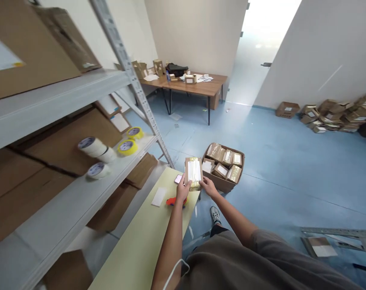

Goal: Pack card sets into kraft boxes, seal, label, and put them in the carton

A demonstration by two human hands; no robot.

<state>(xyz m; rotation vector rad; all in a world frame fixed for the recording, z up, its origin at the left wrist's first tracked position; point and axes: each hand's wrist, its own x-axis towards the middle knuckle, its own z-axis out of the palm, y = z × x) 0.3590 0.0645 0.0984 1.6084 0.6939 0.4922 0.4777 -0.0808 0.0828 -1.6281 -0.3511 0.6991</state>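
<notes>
Small taped parcel [193,173] gripped from both sides, left hand [183,192] and right hand [207,186] fingers closed on its lower edges, above the pale green surface [146,241]. Seemingly a label face-up. Best kept level, grip even, clear of the box of parcels [223,166].

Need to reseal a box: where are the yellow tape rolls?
In the head view, left side: yellow tape rolls sit on the metal shelf, right of the white rolls.
</notes>
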